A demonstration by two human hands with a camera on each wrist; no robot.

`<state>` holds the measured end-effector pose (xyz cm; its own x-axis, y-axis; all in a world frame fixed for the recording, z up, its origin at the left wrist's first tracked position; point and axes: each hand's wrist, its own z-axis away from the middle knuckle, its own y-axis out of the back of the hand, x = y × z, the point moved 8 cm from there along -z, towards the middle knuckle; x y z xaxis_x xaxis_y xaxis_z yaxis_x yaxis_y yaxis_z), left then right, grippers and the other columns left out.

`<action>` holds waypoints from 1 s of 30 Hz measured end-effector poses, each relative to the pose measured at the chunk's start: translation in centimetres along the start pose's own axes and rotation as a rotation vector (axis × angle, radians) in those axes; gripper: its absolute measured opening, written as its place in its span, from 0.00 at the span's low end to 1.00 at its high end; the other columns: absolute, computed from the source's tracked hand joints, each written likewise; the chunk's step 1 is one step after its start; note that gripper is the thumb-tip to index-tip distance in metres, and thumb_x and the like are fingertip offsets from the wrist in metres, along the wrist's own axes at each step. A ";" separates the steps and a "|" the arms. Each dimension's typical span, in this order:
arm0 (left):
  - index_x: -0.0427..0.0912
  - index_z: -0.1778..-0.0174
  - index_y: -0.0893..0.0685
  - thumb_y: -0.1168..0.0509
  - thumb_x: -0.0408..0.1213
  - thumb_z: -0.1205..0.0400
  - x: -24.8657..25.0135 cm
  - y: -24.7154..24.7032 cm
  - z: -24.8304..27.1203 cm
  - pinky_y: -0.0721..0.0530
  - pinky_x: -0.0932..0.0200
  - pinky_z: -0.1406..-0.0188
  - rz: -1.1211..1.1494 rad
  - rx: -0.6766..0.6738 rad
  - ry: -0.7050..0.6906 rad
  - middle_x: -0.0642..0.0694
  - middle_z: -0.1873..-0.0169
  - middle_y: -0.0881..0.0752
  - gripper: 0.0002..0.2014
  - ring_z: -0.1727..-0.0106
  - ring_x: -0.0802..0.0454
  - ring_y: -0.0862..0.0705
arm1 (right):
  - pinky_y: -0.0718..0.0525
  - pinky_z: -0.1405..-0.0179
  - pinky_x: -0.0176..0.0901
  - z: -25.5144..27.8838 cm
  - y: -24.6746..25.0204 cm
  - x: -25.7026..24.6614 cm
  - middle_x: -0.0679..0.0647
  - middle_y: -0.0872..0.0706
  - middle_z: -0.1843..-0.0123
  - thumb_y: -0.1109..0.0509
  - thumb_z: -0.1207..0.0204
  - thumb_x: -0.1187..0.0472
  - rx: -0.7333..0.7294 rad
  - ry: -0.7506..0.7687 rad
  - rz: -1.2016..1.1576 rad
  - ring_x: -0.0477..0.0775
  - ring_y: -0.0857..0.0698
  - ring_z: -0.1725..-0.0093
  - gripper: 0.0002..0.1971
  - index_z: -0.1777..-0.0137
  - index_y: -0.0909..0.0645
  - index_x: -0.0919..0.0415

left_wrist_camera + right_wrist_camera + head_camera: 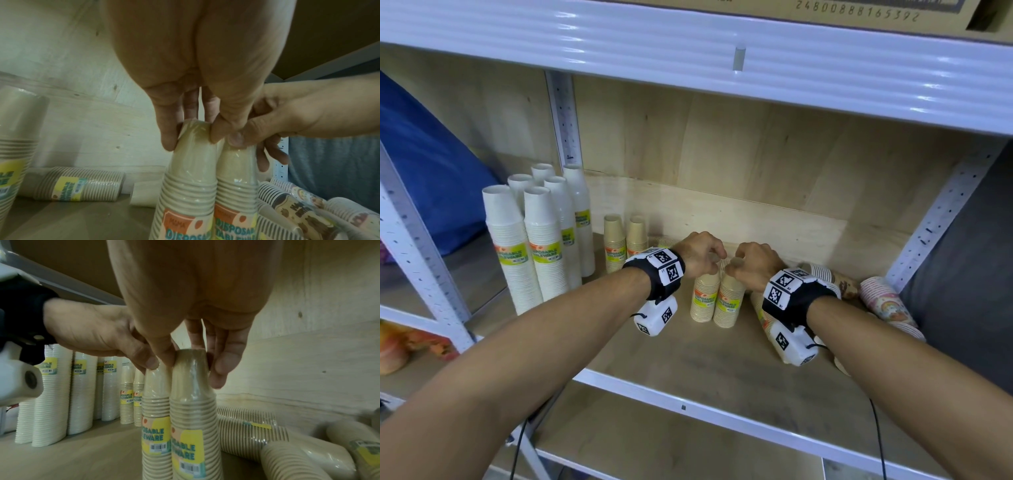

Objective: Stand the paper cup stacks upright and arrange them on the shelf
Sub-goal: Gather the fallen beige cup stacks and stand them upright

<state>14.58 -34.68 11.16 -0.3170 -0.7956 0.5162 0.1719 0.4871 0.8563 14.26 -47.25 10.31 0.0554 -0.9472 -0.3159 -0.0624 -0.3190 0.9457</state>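
Note:
Two short beige paper cup stacks stand upright side by side mid-shelf, the left stack (703,298) (189,181) (155,404) touching the right stack (730,303) (236,177) (192,405). My left hand (714,261) (191,139) pinches the top of the left stack between thumb and fingers. My right hand (734,266) (191,368) grips the top of the right one. Tall white stacks (527,246) and two small beige stacks (625,241) stand upright at the left. Patterned stacks (887,301) (298,209) lie on their sides at the right, and beige ones (82,186) (246,431) lie behind.
The wooden shelf board (688,363) has bare room in front of the two held stacks. The white rail of the upper shelf (722,65) runs close overhead. White uprights (941,212) bound the bay. A blue bag (421,171) sits in the bay to the left.

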 end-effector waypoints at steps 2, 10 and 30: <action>0.45 0.34 0.15 0.29 0.32 0.21 0.3 0.0 -0.1 0.24 0.64 0.51 -0.027 -0.015 -0.010 0.45 0.35 0.16 0.18 0.38 0.51 0.18 | 0.14 0.56 0.48 0.1 0.0 -0.5 0.57 0.14 0.50 0.32 0.30 0.51 -0.029 0.027 -0.007 0.58 0.15 0.53 0.15 0.46 0.17 0.56; 0.42 0.34 0.15 0.30 0.29 0.21 1.2 0.6 -0.4 0.20 0.62 0.47 -0.139 -0.073 -0.029 0.44 0.37 0.15 0.18 0.38 0.48 0.16 | 0.20 0.65 0.41 0.4 0.3 -1.2 0.56 0.15 0.53 0.30 0.32 0.54 -0.072 0.047 -0.025 0.56 0.16 0.55 0.15 0.46 0.16 0.57; 0.41 0.37 0.13 0.33 0.26 0.21 -8.1 9.7 2.0 0.22 0.62 0.51 -0.219 0.053 0.138 0.44 0.39 0.16 0.17 0.39 0.46 0.18 | 0.18 0.52 0.45 -2.2 -0.8 -12.7 0.61 0.17 0.45 0.29 0.27 0.56 -0.050 0.191 -0.104 0.63 0.16 0.45 0.15 0.42 0.18 0.60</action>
<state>16.93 -22.77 15.29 -0.2106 -0.9239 0.3194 0.0628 0.3133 0.9476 15.82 -34.87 13.69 0.2467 -0.8842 -0.3965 0.0027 -0.4086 0.9127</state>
